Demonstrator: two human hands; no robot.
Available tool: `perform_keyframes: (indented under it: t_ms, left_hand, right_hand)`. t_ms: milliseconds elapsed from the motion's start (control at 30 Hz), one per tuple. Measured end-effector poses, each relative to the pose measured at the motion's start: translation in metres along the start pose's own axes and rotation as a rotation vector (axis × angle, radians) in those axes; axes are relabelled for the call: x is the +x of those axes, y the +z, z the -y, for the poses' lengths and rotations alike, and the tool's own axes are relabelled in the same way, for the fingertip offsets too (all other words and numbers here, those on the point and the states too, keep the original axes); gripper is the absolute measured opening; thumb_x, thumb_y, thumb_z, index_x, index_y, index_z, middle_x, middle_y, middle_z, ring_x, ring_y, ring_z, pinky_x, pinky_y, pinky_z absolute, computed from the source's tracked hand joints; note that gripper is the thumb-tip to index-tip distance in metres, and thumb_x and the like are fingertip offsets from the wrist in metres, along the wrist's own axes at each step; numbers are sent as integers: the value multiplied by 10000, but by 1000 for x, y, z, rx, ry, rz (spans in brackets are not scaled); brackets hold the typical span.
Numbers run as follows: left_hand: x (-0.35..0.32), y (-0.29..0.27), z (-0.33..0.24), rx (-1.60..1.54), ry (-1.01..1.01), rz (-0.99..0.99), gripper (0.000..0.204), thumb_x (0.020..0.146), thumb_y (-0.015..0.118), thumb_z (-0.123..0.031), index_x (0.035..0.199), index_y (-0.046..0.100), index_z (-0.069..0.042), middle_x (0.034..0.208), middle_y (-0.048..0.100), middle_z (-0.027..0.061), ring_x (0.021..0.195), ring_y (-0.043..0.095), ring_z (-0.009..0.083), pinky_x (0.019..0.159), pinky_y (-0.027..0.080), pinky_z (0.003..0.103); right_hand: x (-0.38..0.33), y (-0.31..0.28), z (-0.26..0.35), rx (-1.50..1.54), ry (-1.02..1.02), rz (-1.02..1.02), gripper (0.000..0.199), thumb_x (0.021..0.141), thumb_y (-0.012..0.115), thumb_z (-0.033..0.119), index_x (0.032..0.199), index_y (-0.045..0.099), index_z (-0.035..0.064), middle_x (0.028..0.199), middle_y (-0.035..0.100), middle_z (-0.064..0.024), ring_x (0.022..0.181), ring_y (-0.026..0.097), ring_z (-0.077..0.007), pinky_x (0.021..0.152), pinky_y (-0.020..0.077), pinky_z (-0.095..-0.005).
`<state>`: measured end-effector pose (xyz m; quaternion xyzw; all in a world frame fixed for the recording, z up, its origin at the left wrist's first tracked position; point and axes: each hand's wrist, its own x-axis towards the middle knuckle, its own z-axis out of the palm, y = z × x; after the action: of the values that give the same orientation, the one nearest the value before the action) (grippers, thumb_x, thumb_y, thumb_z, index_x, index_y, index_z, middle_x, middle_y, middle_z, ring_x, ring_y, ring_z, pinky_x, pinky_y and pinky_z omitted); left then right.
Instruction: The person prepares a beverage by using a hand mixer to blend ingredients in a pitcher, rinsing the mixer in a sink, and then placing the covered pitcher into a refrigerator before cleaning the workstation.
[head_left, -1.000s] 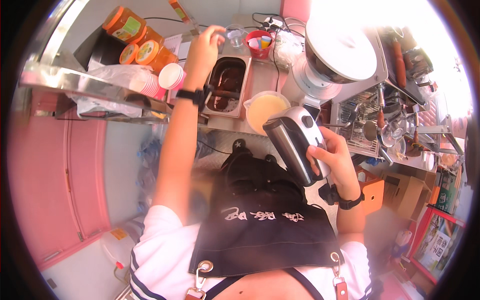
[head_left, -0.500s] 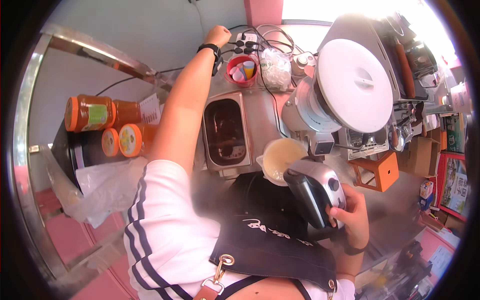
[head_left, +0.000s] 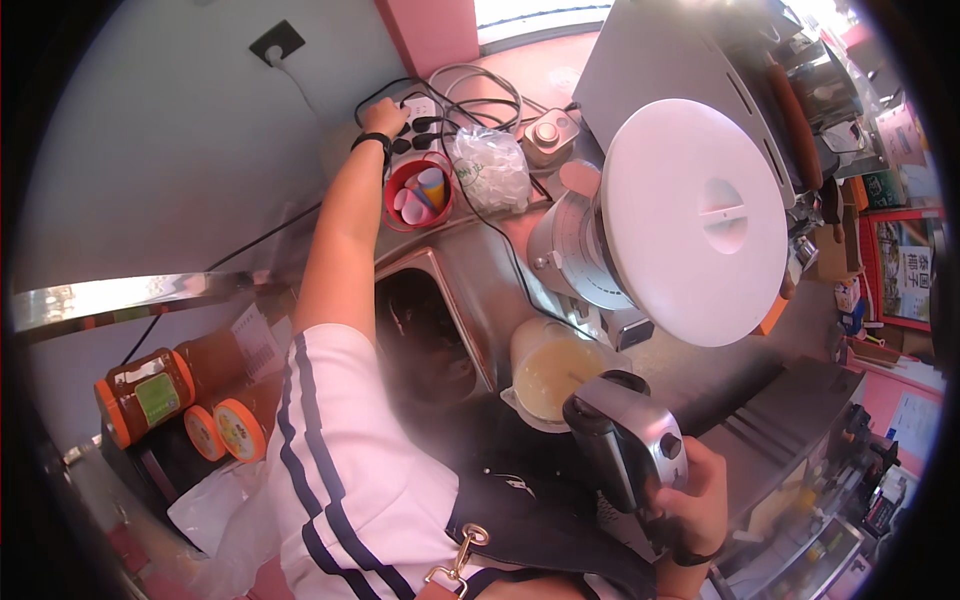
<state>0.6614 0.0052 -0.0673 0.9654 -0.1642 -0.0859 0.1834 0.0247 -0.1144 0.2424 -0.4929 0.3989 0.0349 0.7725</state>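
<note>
My right hand (head_left: pixel 699 497) grips the handle of a silver and black hand mixer (head_left: pixel 633 425). Its front end hangs over a white pitcher (head_left: pixel 524 395) holding a pale, cream-coloured liquid (head_left: pixel 560 375); any beaters are hard to make out. Stretched far forward, my left hand (head_left: pixel 384 118) is closed at the near-left end of a white power strip (head_left: pixel 420 108) with several black plugs (head_left: pixel 413 139) in it. What its fingers hold, if anything, is hidden. Just below that hand stands a red basket (head_left: pixel 390 204) of small coloured cups.
Right of the pitcher is a machine with a big white round lid (head_left: pixel 690 220). A steel-rimmed dark basin (head_left: pixel 462 330) lies under my left forearm. Orange-lidded jars (head_left: pixel 150 395) stand at left. Cables and a clear plastic bag (head_left: pixel 490 168) lie near the power strip.
The view has shifted and turned. My left hand has come down from above the power strip to its near-left end. The mixer stays in my right hand by the pitcher.
</note>
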Motion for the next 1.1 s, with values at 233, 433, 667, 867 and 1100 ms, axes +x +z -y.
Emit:
perform_keyframes:
  t_ms: [233, 433, 667, 867, 1100]
  left_hand:
    - [-4, 10, -12, 170, 81, -104, 297, 794, 617, -260, 977, 660, -31, 992, 661, 215, 947, 631, 369, 823, 506, 458]
    - [-3, 11, -17, 192, 88, -114, 308, 805, 612, -273, 965, 638, -11, 975, 661, 220, 930, 637, 373, 817, 513, 455]
    - [2, 12, -27, 243, -64, -194, 239, 874, 504, -173, 953, 693, -49, 988, 679, 183, 946, 658, 328, 809, 522, 433]
    - [-2, 9, -42, 330, -26, -130, 253, 879, 475, -152, 973, 702, -89, 1024, 684, 144, 991, 653, 298, 984, 382, 471]
    - [4, 5, -59, 267, -213, -54, 251, 869, 546, -183, 1061, 679, -91, 1145, 646, 142, 1096, 596, 362, 986, 89, 783]
  right_hand:
    - [-3, 7, 0, 26, 22, -47, 519, 664, 808, 66, 1096, 562, -84, 764, 612, -78, 596, 548, -92, 538, 425, -203]
    - [1, 7, -2, 8, 51, -59, 527, 664, 807, 53, 1114, 568, -82, 794, 620, -72, 609, 552, -89, 542, 430, -203]
    - [4, 8, -1, -13, 50, -61, 534, 665, 811, 58, 1118, 569, -89, 832, 624, -75, 631, 568, -92, 553, 440, -202]
    - [2, 7, 3, -10, 104, -85, 556, 656, 825, 98, 1120, 578, -85, 870, 630, -65, 726, 575, -86, 643, 447, -206]
    - [4, 4, -3, -55, 91, -90, 574, 655, 826, 103, 1141, 577, -73, 918, 634, -47, 838, 562, -87, 751, 434, -214]
